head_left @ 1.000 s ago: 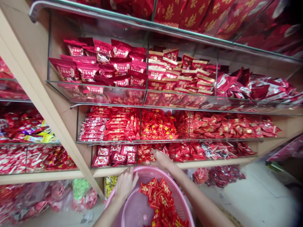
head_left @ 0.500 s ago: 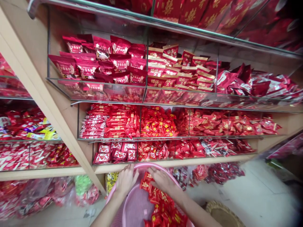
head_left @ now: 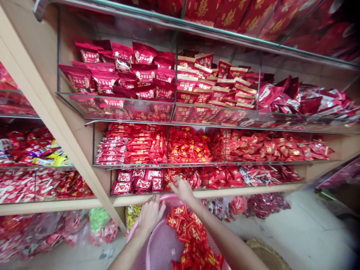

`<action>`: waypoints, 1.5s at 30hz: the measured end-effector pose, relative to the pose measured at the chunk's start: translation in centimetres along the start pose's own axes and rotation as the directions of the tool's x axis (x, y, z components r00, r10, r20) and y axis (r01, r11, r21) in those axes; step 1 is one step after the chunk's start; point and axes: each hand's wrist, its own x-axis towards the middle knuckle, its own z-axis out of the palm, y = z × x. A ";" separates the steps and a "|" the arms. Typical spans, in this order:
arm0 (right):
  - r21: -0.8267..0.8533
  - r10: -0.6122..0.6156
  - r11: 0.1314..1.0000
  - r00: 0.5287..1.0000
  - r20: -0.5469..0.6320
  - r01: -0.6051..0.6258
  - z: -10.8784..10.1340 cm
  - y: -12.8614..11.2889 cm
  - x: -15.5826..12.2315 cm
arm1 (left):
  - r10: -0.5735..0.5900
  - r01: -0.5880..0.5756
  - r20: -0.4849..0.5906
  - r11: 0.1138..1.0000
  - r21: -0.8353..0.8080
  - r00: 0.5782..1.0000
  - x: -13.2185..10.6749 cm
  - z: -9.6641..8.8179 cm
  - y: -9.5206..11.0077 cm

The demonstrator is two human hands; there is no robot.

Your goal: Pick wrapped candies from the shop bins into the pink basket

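My left hand point(head_left: 152, 213) is closed over the far rim of a pink plastic basket point(head_left: 159, 243) with a mesh-like floor. Red wrapped candies point(head_left: 194, 234) with gold print lie heaped in the basket's right half. Above the basket, my right hand point(head_left: 182, 189) reaches to the lowest shelf, at a compartment of similar red candies point(head_left: 194, 179). Its fingers are bent down against those candies, and whatever is between them is hidden. Just left of it sit white-and-red packets point(head_left: 142, 183) with heart prints.
Glass-fronted shelves point(head_left: 213, 125) of red packets rise above the basket. A wooden upright point(head_left: 70, 157) stands at the left. Bags of sweets point(head_left: 104, 225) lie on the floor under the shelves. A woven basket point(head_left: 267, 255) is at the lower right.
My right hand has moved up from the candies in the pink basket to the lowest shelf compartment. My left hand has stayed on the rim.
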 end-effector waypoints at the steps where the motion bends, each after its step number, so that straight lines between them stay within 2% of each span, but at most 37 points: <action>1: 0.069 0.065 0.995 0.998 0.015 -0.066 0.8 0.0 0.7 | 0.001 -0.001 0.001 1.000 0.000 1.000 0.0 0.1 -0.1; 4: 0.245 0.179 0.952 0.983 0.031 -0.181 2.7 0.3 2.1 | -0.007 0.007 0.000 1.000 0.012 1.000 0.0 0.3 -0.2; 8: 0.332 0.163 0.930 0.987 0.010 -0.157 3.0 1.3 2.7 | -0.009 0.009 0.002 1.000 0.016 1.000 0.1 0.3 -0.3; 14: 0.447 0.074 0.892 0.997 -0.001 -0.066 -0.6 2.8 0.8 | -0.003 0.003 -0.009 1.000 -0.006 1.000 0.1 0.1 -0.1; 17: 0.595 -0.064 0.803 0.997 0.035 0.031 -3.0 3.5 -1.2 | -0.010 0.010 0.006 1.000 -0.004 1.000 0.0 0.0 -0.1; 19: 0.663 -0.147 0.746 0.985 0.088 0.052 -4.1 4.3 -2.7 | -0.019 0.019 0.019 1.000 0.001 1.000 0.0 0.0 -0.1; 23: 0.661 -0.168 0.750 0.962 0.216 -0.017 -3.9 6.1 -4.8 | -0.030 0.030 0.025 1.000 -0.004 0.999 0.0 -0.1 0.0; 26: 0.611 -0.130 0.791 0.968 0.217 -0.031 -2.1 7.1 -5.6 | -0.028 0.029 0.030 1.000 -0.008 0.999 0.0 -0.1 0.0; 28: 0.517 -0.096 0.856 0.979 0.183 -0.013 -1.0 7.3 -6.1 | -0.023 0.023 0.034 1.000 -0.011 0.999 0.1 -0.2 0.0; 30: 0.339 -0.068 0.941 0.989 0.129 0.020 -0.2 7.2 -6.6 | -0.017 0.018 0.031 1.000 -0.013 0.999 0.1 -0.2 0.0; 32: 0.084 -0.052 0.995 0.995 0.086 0.044 0.1 6.9 -7.2 | -0.017 0.017 0.027 1.000 -0.011 0.999 0.1 -0.2 0.0; 34: -0.152 -0.028 0.988 0.996 0.088 0.041 0.0 6.3 -7.8 | -0.021 0.022 0.027 1.000 -0.010 0.999 0.1 -0.2 0.0; 36: -0.301 0.014 0.953 0.993 0.116 0.022 -0.3 5.7 -8.1 | -0.020 0.021 0.030 1.000 -0.009 0.999 0.1 -0.3 0.1; 41: -0.414 0.065 0.910 0.993 0.103 -0.016 -1.9 4.1 -7.9 | -0.024 0.024 0.027 1.000 0.012 0.999 0.1 -0.4 0.1; 45: -0.341 -0.038 0.938 0.998 0.051 0.053 -3.2 2.6 -5.9 | -0.015 0.015 0.020 1.000 -0.002 1.000 0.1 -0.3 0.1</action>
